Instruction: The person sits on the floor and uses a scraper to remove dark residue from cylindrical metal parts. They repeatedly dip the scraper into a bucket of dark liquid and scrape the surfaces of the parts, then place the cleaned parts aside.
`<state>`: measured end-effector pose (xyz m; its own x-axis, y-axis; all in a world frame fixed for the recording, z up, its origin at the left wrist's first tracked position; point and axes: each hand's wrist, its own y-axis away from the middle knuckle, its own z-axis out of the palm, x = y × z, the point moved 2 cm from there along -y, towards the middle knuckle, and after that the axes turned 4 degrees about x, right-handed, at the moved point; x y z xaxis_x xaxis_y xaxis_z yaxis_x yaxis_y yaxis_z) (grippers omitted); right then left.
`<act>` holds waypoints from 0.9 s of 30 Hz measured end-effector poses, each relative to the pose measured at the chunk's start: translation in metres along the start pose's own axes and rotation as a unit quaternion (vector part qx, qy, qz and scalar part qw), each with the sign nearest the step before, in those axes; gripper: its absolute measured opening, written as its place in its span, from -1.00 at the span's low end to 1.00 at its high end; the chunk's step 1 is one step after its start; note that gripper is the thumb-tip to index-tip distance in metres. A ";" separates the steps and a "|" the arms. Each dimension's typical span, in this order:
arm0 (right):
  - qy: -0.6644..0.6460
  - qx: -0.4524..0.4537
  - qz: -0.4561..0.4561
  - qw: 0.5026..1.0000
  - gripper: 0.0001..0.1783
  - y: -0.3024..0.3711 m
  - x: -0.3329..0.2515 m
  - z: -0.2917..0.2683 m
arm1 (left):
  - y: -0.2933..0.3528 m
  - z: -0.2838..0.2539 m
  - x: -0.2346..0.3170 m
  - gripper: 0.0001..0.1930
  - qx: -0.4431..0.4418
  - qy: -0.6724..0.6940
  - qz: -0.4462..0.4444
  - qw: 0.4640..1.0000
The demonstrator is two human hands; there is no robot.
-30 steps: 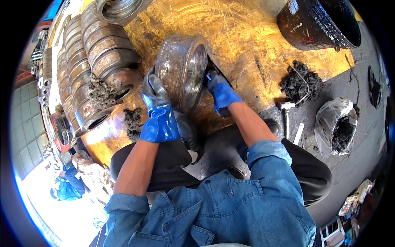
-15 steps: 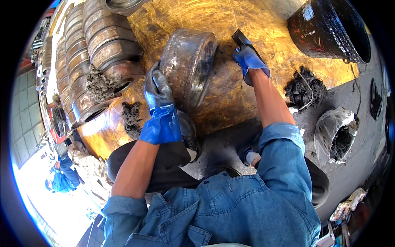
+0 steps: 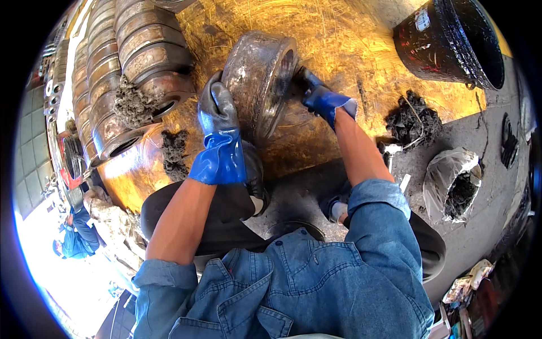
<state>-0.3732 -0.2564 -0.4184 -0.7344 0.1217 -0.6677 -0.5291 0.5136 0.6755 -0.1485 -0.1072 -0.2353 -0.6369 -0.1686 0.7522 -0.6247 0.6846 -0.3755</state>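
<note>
A thick, greasy metal ring (image 3: 251,79) stands on its curved side on the yellow work surface (image 3: 333,34) in front of me, its bore facing right. My left hand (image 3: 217,110), in a blue glove with a grimy grey palm, presses against the ring's left outer side, fingers closed along it. At the bore's right edge is my right hand (image 3: 320,97), gloved the same way. Its fingers are closed round a dark flat tool (image 3: 305,76), mostly hidden by the glove and the ring's shadow.
Rows of similar rings (image 3: 149,45) lie at left, with dark fibrous waste (image 3: 135,104) on them. A black bucket (image 3: 435,42) stands far right. Nearer are a dark clump (image 3: 415,121), a hammer-like tool (image 3: 389,150) and a plastic bag (image 3: 437,178). Another person (image 3: 79,234) is far off, lower left.
My right hand has moved left with the dark flat tool, from beside the ring to its bore. My left hand stays on the ring. The whole view has shifted slightly.
</note>
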 end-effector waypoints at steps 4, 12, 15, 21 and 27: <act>-0.103 0.039 -0.035 0.993 -0.43 0.021 0.011 0.031 | 0.003 0.003 -0.011 -0.51 0.006 0.014 -0.011 1.000; 0.081 0.102 -0.043 0.991 -0.69 0.036 0.017 0.066 | 0.003 0.003 -0.013 -0.50 0.002 0.039 -0.019 0.999; 0.091 0.095 -0.028 0.991 -0.68 0.041 0.013 0.072 | 0.003 0.001 -0.015 -0.51 0.003 0.029 -0.022 0.999; 0.074 0.095 -0.043 0.992 -0.63 0.054 0.022 0.082 | 0.003 0.000 -0.012 -0.55 0.006 0.021 -0.019 1.000; 0.063 0.055 -0.091 0.992 -0.60 0.049 0.076 0.091 | 0.004 0.003 -0.009 -0.54 0.001 0.019 -0.012 1.000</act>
<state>-0.4159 -0.1451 -0.4645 -0.6827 -0.0849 -0.7258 -0.6125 0.6081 0.5050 -0.1464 -0.1052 -0.2447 -0.6035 -0.1579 0.7816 -0.6413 0.6786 -0.3580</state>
